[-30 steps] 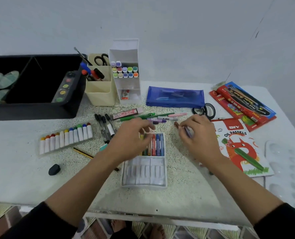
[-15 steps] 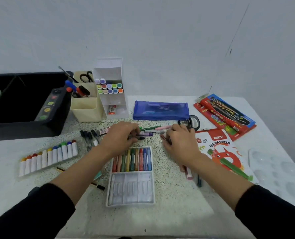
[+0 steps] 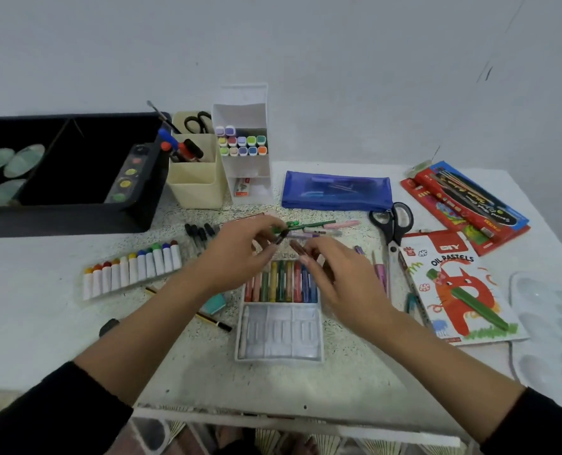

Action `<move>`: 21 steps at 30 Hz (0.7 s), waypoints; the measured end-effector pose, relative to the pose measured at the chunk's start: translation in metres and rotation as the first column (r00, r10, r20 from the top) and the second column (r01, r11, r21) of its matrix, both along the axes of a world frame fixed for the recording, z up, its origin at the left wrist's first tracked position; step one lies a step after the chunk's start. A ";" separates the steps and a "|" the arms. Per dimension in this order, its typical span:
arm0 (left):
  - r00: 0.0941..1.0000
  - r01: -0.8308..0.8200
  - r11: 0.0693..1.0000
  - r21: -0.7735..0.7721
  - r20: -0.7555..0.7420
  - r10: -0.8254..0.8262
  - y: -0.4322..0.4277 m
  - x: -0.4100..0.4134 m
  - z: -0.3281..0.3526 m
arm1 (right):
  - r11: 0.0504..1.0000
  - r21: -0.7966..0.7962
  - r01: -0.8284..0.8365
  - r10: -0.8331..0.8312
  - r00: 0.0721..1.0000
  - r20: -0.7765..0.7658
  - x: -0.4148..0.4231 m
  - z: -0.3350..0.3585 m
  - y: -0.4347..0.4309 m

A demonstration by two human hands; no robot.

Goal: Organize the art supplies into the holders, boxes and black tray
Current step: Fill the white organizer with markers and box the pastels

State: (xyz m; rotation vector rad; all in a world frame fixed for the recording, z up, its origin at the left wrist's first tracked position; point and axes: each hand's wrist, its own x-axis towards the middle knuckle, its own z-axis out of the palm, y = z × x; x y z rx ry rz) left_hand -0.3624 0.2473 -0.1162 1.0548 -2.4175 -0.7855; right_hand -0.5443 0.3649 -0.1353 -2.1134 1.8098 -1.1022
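Note:
A white pastel tray (image 3: 279,338) lies in the middle of the table, with several coloured oil pastels (image 3: 281,284) in its far half. My left hand (image 3: 237,257) hovers over the tray's far left corner and pinches a short dark stick (image 3: 280,239) in its fingertips. My right hand (image 3: 338,280) reaches over the tray's far right corner with fingers stretched out, apparently holding nothing. Loose green, purple and pink pens (image 3: 312,226) lie just beyond both hands.
The black tray (image 3: 76,213) sits far left, beside a cream holder (image 3: 194,188) and a white marker holder (image 3: 250,174). Paint tubes (image 3: 132,270), black pens (image 3: 197,233), a blue pouch (image 3: 335,192), scissors (image 3: 393,224), the pastel box lid (image 3: 450,290) and a palette (image 3: 555,323) surround the hands.
My left hand has lifted from the loose pens with a dark stick pinched in it. My right hand has come in over the tray's far right corner. The camera view shifted.

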 end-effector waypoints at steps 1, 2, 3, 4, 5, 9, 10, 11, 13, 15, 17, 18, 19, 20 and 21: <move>0.998 -0.051 0.996 0.078 -0.030 0.054 0.011 0.009 0.006 | 0.999 -0.038 -0.028 0.027 0.999 -0.035 0.003 -0.001 0.004; 0.995 -0.084 0.984 0.155 -0.048 0.093 0.022 0.020 0.010 | 0.995 -0.078 -0.064 0.058 0.995 -0.078 0.006 -0.003 0.008; 0.991 -0.103 0.969 0.225 -0.057 0.119 0.033 0.030 0.012 | 0.987 -0.121 -0.107 0.090 0.987 -0.133 0.009 -0.006 0.011; 0.989 -0.117 0.952 0.284 -0.052 0.138 0.044 0.039 0.012 | 0.976 -0.159 -0.151 0.119 0.973 -0.197 0.012 -0.008 0.015; 0.988 -0.134 0.937 0.324 -0.032 0.153 0.055 0.046 0.010 | 0.963 -0.186 -0.195 0.144 0.955 -0.259 0.015 -0.012 0.018; 0.977 -0.198 0.916 0.348 0.001 0.211 0.089 0.057 -0.013 | 0.929 -0.101 -0.356 0.294 0.875 -0.385 0.023 -0.031 0.027; 0.973 -0.208 0.928 0.310 -0.027 0.227 0.094 0.057 -0.019 | 0.924 -0.049 -0.378 0.329 0.855 -0.400 0.024 -0.035 0.028; 0.971 -0.213 0.941 0.262 -0.054 0.235 0.097 0.057 -0.023 | 0.922 -0.007 -0.388 0.352 0.844 -0.406 0.025 -0.039 0.029; 0.969 -0.214 0.957 0.196 -0.083 0.234 0.101 0.056 -0.029 | 0.925 0.038 -0.378 0.360 0.842 -0.402 0.025 -0.042 0.031; 0.966 -0.217 0.962 0.167 -0.107 0.236 0.103 0.057 -0.035 | 0.929 0.042 -0.368 0.354 0.847 -0.397 0.027 -0.040 0.031; 0.964 -0.214 0.965 0.152 -0.126 0.234 0.104 0.057 -0.039 | 0.926 0.032 -0.376 0.361 0.856 -0.370 0.028 -0.039 0.030; 0.963 -0.211 0.964 0.164 -0.134 0.234 0.105 0.058 -0.041 | 0.924 0.022 -0.381 0.363 0.860 -0.359 0.028 -0.040 0.029; 0.962 -0.205 0.961 0.184 -0.142 0.233 0.105 0.059 -0.041 | 0.923 0.010 -0.384 0.363 0.864 -0.349 0.028 -0.041 0.029; 0.962 -0.201 0.959 0.198 -0.145 0.231 0.106 0.061 -0.041 | 0.923 -0.001 -0.384 0.361 0.869 -0.338 0.027 -0.043 0.029; 0.963 -0.197 0.959 0.203 -0.143 0.228 0.106 0.062 -0.042 | 0.924 -0.011 -0.382 0.358 0.876 -0.323 0.027 -0.044 0.029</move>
